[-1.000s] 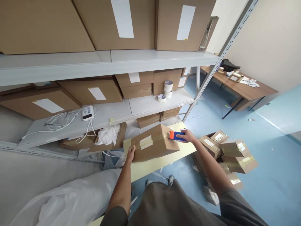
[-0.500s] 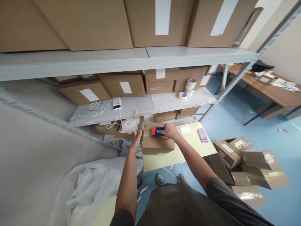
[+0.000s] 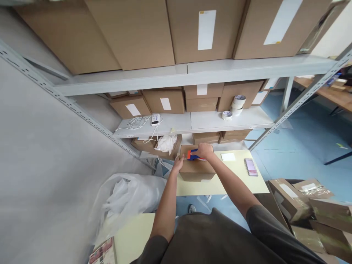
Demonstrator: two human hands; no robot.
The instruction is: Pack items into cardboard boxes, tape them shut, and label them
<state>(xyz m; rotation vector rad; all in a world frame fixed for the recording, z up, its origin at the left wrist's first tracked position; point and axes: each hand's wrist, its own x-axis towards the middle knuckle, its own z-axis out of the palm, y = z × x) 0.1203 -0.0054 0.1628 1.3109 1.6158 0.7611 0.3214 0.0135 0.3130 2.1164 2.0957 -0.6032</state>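
A closed cardboard box (image 3: 196, 168) sits on the pale yellow tabletop (image 3: 239, 183). Gripped in my right hand (image 3: 205, 150) is a blue and orange tape dispenser (image 3: 193, 154), held against the top of the box. My left hand (image 3: 178, 163) is closed on the top left edge of the same box, its thumb close to the orange end of the dispenser. Some of its fingers are hidden down the box's left side. To the right on the tabletop lie a white card (image 3: 228, 157) and a purple, blurred-out item (image 3: 250, 167).
Ahead stands a metal shelf (image 3: 154, 79) with large cartons, tape rolls (image 3: 227, 115) and a white power strip (image 3: 155, 119). A carton with white wrapping (image 3: 166, 143) is beneath. Flattened and loose cartons (image 3: 291, 198) pile at right; a white plastic bag (image 3: 129, 194) lies left.
My left hand has moved from beside the box onto its top left edge, nearer the dispenser. My right hand still holds the dispenser on the box top. The camera view has shifted.
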